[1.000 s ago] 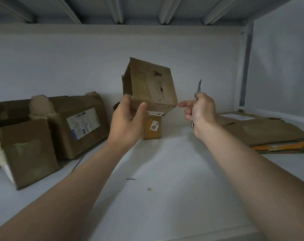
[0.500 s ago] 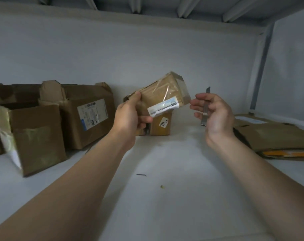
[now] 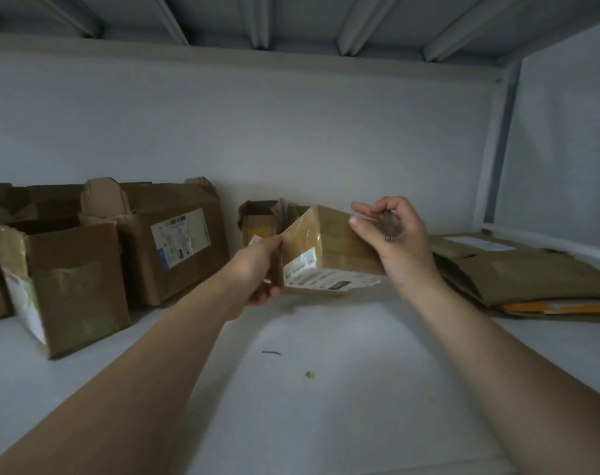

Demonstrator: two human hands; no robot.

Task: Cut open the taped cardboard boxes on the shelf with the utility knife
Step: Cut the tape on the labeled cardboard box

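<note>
The left grip (image 3: 257, 269) clasped one end of the taped box (image 3: 326, 248), held low over the shelf (image 3: 326, 389). The right grip (image 3: 391, 231), at its other end, was curled round the blurred utility knife (image 3: 389, 225). Best to steady the box and draw the blade along the tape, away from the left grip. Opened boxes (image 3: 69, 279) stood left of it, contents hidden.
</note>
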